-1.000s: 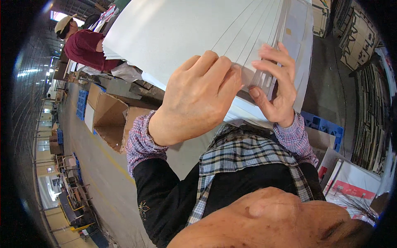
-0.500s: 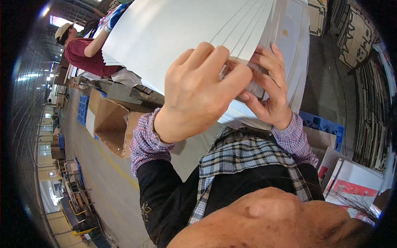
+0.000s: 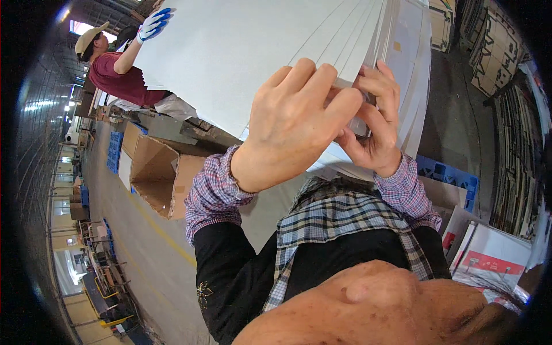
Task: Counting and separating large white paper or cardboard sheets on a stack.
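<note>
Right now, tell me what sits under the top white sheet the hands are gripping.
Under the top white sheet, more white sheets fan out in a stack. The left hand and right hand cover the near edge, so whatever supports the stack is hidden.

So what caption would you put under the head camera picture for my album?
Two bare hands, left hand and right hand, grip the edge of a stack of big white sheets.

Grey concrete floor [image 3: 115, 230] with a yellow line ran toward nine o'clock; bright windows [image 3: 77, 26] glowed at eleven, stacked cardboard [image 3: 494, 52] stood at two.
</note>
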`<state>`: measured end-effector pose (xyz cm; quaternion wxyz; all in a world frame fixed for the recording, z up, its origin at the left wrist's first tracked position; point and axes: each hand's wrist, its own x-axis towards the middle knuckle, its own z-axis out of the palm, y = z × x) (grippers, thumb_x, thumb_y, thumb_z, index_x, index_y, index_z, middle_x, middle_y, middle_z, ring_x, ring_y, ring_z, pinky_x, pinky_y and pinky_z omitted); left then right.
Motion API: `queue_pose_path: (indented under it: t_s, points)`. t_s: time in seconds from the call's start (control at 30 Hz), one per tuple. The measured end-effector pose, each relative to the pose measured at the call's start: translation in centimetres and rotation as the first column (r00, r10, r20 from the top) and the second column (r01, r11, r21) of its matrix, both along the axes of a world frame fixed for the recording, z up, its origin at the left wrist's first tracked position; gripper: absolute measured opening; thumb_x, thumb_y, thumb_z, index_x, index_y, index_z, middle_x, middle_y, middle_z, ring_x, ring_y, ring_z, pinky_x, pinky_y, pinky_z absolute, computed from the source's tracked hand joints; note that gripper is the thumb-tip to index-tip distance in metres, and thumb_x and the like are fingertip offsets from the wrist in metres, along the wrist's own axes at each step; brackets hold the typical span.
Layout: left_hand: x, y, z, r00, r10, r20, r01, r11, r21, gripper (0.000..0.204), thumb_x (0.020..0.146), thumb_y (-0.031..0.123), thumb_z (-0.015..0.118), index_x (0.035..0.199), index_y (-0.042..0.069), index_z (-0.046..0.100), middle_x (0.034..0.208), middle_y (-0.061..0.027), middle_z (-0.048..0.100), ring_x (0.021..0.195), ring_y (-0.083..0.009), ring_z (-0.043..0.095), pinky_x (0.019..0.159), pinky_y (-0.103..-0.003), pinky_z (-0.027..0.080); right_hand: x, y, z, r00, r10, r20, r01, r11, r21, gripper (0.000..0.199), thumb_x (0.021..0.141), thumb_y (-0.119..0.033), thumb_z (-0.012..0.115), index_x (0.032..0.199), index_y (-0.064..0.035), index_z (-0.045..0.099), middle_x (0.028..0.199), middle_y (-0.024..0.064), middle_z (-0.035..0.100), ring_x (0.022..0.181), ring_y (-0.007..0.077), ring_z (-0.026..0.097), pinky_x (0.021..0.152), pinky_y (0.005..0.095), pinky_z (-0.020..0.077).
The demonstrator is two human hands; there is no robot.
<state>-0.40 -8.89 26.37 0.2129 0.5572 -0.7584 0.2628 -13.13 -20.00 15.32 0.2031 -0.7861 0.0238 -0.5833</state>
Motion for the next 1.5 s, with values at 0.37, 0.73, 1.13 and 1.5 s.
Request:
queue_pose_path:
  t_s: [0.37, 0.73, 1.13, 1.5]
  points:
    - [0.6, 2.8, 1.3, 0.997, 0.018, -0.079, -0.004, 0.985, 0.173, 0.028, 0.073, 0.006, 0.077, 0.099, 0.002, 0.068, 0.099, -0.0100, 0.066, 0.085, -0.0287, 0.065, 0.071, -0.039, 0.053, -1.3, -1.3, -0.4, 0.975, 0.222, -0.002, -0.218, 0.960, 0.176, 0.036, 0.086, -0.023, 0.075, 0.118, -0.0058, 0.073, 0.128, 0.0148, 0.064, 0.131, 0.0377, 0.053, 0.121, 0.0611, 0.0234]
    - [0.5, 2.4, 1.2, 0.999, 0.019, 0.034, -0.024, 0.985, 0.171, 0.028, 0.075, 0.006, 0.076, 0.101, 0.001, 0.068, 0.100, -0.0105, 0.068, 0.088, -0.0281, 0.067, 0.070, -0.037, 0.055, -0.3, 0.4, 0.1, 0.980, 0.122, 0.159, -0.154, 0.966, 0.206, 0.043, 0.079, -0.018, 0.082, 0.117, -0.0014, 0.071, 0.129, 0.0159, 0.063, 0.132, 0.0380, 0.053, 0.119, 0.0619, 0.0292]
    - [-0.4, 0.2, -0.1, 0.998, -0.060, 0.002, 0.060, 0.998, 0.017, 0.019, 0.067, 0.002, 0.068, 0.084, 0.005, 0.060, 0.085, -0.0070, 0.059, 0.073, -0.0248, 0.058, 0.063, -0.036, 0.050, -0.3, -0.3, -0.3, 0.999, 0.022, 0.045, -0.022, 1.000, -0.009, 0.035, 0.077, -0.027, 0.084, 0.099, -0.0012, 0.077, 0.127, 0.0163, 0.064, 0.126, 0.0394, 0.058, 0.116, 0.0637, 0.0330]
    - [0.4, 2.6, 1.4, 0.996, -0.017, -0.092, 0.037, 0.974, 0.225, 0.027, 0.075, 0.006, 0.080, 0.099, -0.001, 0.069, 0.097, -0.0109, 0.065, 0.083, -0.0284, 0.064, 0.068, -0.039, 0.053, -1.5, -1.3, -0.2, 0.977, 0.210, -0.030, -0.205, 0.971, 0.127, 0.040, 0.083, -0.021, 0.079, 0.120, -0.0065, 0.072, 0.130, 0.0143, 0.064, 0.130, 0.0380, 0.055, 0.121, 0.0616, 0.0250]
